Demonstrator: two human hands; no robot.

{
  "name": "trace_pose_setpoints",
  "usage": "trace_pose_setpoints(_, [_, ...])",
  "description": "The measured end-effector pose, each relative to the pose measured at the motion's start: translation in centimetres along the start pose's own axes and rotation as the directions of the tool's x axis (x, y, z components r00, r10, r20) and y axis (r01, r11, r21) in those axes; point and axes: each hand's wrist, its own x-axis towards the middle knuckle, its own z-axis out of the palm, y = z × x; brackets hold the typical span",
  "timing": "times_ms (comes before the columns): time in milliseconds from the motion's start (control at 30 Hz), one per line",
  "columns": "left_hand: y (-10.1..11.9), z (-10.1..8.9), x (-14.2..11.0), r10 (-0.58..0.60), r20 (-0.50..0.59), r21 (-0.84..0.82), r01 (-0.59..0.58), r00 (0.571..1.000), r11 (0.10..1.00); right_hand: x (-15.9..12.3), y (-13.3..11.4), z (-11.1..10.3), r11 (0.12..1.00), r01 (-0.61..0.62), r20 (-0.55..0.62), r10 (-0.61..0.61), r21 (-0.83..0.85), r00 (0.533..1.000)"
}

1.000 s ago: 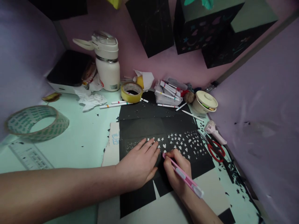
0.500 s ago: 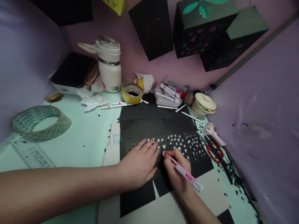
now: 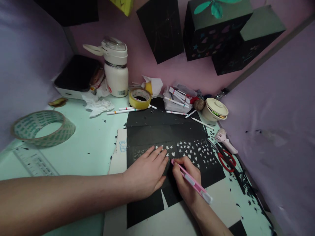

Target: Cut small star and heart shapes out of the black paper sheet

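Observation:
My left hand lies flat on a sheet of black paper, fingers stretched out and pointing to the upper right. Close beside its fingertips, my right hand is closed around a pink craft knife, held like a pen. The knife's tip meets the paper or sits just over it; the blade itself is too small to make out. Rows of cut-out stars, hearts and small angular shapes cross the paper, partly covered by my left hand. Under it lies a pale board.
Red-handled scissors and a pink glue gun lie to the right among black paper scraps. Behind are markers, a yellow tape roll, a white bottle and a lidded bowl. A wide tape roll and ruler sit left.
The view has shifted very slightly. Both hands and the craft knife stay almost where they were on the black paper.

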Motion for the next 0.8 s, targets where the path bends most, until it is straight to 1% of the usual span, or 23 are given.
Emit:
trace_pose_setpoints(333, [0.02,-0.05,0.03,0.001,-0.014,0.011,-0.001,1.0,1.0,-0.13,0.13,-0.1,1.0,-0.017,0.015,0.016,0.012,1.0])
trace_pose_setpoints(500, [0.01,-0.07,0.06,0.003,-0.001,0.002,-0.003,1.0,1.0,-0.09,0.31,-0.02,1.0,-0.021,-0.007,0.021,0.013,1.0])
trace_pose_setpoints(633, [0.03,0.0,0.06,-0.003,-0.008,0.001,0.003,1.0,1.0,-0.03,0.3,-0.08,1.0,-0.013,0.008,0.013,0.021,1.0])
trace_pose_setpoints(800, [0.02,0.02,-0.01,-0.006,-0.014,0.002,0.006,1.0,1.0,-0.05,0.37,-0.07,1.0,-0.013,-0.004,0.013,0.02,1.0])
